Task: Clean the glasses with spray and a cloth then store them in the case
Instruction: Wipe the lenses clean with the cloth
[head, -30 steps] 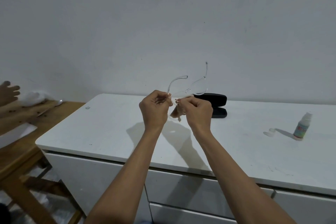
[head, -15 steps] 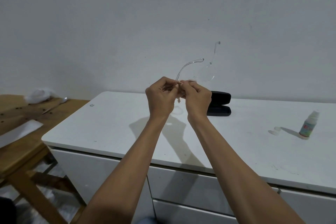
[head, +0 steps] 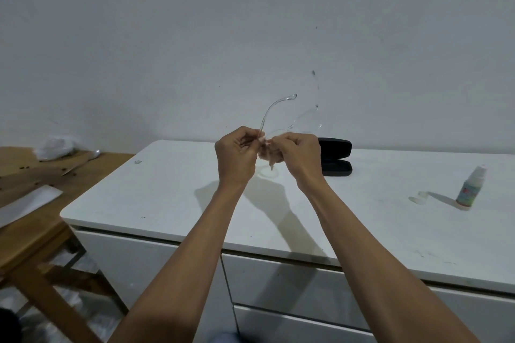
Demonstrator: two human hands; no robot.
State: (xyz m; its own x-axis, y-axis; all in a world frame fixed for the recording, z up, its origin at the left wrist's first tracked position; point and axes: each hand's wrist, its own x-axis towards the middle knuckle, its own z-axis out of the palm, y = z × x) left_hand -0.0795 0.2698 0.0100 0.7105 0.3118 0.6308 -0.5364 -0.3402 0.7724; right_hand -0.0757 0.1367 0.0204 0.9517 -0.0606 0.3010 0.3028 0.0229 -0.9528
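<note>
both hands have dropped slightly; left hand pinches the clear glasses, right hand rubs them with the cloth (wiping continues). open black case waits at three o'clock.

Left hand and right hand: drawn closer together than a second ago, knuckles nearly meeting. Glasses: tilted, temple arm now arching up and right, far lens against wall. Cloth: bunched tighter between fingers. Other person's hand at left edge: gone from view.
</note>
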